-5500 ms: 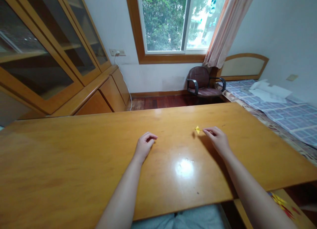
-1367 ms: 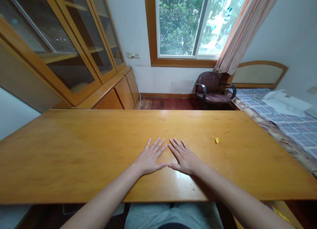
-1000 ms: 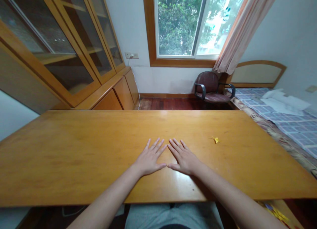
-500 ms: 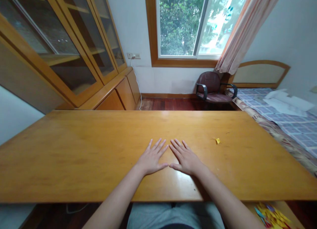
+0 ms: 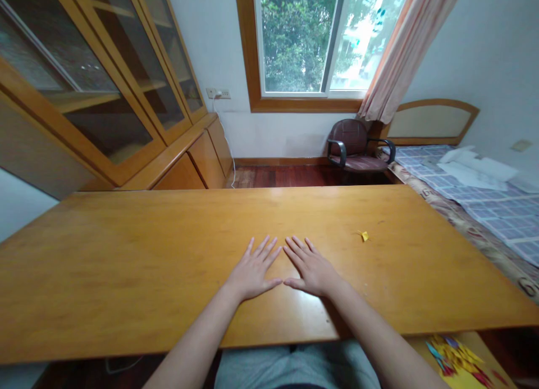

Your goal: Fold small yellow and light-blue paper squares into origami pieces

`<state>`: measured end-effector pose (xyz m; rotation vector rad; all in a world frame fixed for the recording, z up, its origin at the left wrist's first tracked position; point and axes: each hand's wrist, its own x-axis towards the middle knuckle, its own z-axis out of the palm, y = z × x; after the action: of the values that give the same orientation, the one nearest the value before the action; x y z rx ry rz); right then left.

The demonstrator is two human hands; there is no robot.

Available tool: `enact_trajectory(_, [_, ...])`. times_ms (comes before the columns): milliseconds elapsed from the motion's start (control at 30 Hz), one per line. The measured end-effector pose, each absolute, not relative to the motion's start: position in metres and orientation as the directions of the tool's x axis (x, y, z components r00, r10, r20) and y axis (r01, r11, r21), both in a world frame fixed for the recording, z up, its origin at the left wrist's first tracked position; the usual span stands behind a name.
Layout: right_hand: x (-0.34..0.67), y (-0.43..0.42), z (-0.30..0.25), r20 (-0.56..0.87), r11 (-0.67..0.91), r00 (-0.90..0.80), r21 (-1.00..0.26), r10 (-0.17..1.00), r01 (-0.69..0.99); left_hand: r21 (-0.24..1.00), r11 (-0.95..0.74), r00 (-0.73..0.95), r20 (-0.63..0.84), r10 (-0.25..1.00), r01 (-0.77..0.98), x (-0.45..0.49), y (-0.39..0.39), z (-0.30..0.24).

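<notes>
From the head camera, looking forward and down: two bare hands rest palm-down on a wide, glossy wooden table (image 5: 126,265). The left hand (image 5: 252,274) and the right hand (image 5: 310,269) are angled toward each other, fingers spread apart, holding nothing. The thumb tips meet or nearly meet; whether they touch cannot be told.

A small yellow piece (image 5: 365,237), seemingly folded, lies on the table, apart from both hands. It sits to the right of the right hand's fingertips, about as far forward as they are. The right hand is clearly nearer. Thin ends stick out on either side, so its long axis runs roughly left to right, dipping slightly toward the person at its right end.

At lower right, below the table edge, a drawer-like tray (image 5: 488,352) holds a pile of yellow, red and blue pieces (image 5: 455,356).
</notes>
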<state>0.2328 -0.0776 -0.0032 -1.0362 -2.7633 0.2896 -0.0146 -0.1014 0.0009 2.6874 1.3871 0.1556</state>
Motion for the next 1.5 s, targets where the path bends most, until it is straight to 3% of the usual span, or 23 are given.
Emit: enact_trajectory(1500, [0.2321,-0.0794,-0.0002,0.091,0.736,-0.740,-0.239,0.666,0.633,0.086,-0.590,0.583,0.092,0.807,0.803,-0.0163,-0.1016,-0.0052])
